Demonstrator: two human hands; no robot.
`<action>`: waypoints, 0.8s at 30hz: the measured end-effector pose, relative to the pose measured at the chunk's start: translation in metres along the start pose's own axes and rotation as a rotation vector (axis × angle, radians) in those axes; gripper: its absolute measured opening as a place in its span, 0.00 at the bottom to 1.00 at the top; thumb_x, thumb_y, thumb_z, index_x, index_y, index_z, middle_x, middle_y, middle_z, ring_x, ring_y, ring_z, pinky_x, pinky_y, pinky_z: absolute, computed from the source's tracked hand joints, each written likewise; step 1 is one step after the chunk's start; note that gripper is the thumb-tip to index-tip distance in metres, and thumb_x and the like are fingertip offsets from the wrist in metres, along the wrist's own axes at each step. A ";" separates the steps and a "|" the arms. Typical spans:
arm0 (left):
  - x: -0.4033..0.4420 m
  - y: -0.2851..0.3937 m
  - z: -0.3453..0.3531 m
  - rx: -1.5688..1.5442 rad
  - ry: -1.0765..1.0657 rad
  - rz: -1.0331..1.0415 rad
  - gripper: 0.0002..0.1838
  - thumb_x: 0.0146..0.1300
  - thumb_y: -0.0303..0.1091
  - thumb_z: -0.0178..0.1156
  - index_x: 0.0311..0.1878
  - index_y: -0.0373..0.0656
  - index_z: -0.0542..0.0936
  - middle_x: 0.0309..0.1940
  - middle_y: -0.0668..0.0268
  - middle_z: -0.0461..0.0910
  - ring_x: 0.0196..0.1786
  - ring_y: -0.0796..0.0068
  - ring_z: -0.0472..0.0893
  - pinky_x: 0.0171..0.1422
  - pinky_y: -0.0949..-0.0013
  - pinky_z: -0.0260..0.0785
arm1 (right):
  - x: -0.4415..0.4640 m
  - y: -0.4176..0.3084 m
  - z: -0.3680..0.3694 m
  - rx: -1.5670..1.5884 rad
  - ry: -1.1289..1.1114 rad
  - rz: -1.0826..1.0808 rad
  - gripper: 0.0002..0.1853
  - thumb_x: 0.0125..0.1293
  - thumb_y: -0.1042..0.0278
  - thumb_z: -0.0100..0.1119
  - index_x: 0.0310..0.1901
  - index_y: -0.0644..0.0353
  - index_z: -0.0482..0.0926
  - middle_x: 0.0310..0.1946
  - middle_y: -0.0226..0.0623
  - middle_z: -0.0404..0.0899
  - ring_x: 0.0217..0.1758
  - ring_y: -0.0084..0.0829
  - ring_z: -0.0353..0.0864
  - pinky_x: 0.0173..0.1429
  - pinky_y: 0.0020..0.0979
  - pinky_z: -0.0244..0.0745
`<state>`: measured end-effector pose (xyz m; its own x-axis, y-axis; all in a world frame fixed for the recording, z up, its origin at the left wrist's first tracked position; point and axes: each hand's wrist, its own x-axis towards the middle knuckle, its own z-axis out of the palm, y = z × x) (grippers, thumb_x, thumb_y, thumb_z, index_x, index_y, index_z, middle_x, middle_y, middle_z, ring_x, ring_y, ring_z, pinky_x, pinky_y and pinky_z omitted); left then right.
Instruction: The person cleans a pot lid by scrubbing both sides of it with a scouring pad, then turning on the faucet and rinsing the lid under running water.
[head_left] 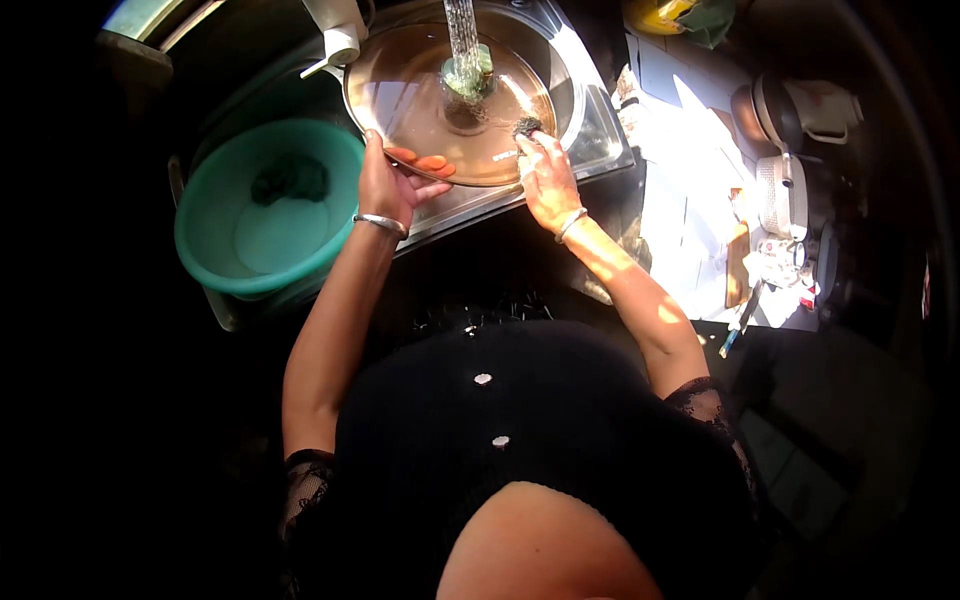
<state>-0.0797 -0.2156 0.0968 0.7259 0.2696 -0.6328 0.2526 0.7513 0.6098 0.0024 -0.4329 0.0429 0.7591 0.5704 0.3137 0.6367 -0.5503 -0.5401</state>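
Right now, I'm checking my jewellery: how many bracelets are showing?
2: one bracelet around the left wrist, the other around the right wrist. Any under the sleeves would be hidden.

A metal sink (pixel 606 122) carries a green basin (pixel 290 238); beside it, a white tiled counter (pixel 690 235) bears cookware (pixel 780 195).

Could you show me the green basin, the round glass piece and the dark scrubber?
Green basin (pixel 280 238), head view: bare inside bottom.
Round glass piece (pixel 400 100), head view: left part of its face.
Dark scrubber (pixel 527 126), head view: its uncovered middle.
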 end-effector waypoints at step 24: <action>-0.014 0.016 0.042 0.103 -0.301 0.138 0.12 0.70 0.39 0.50 0.42 0.39 0.69 0.47 0.49 0.77 0.47 0.59 0.82 0.48 0.65 0.78 | 0.085 -0.030 -0.061 0.163 0.181 -0.163 0.15 0.52 0.82 0.61 0.41 0.55 0.83 0.43 0.40 0.78 0.41 0.38 0.82 0.44 0.31 0.78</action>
<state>-0.0595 -0.2325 0.1355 0.9099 0.1630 -0.3814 0.1911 0.6513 0.7343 0.0556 -0.4052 0.1339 0.6700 0.5170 0.5327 0.7329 -0.3467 -0.5853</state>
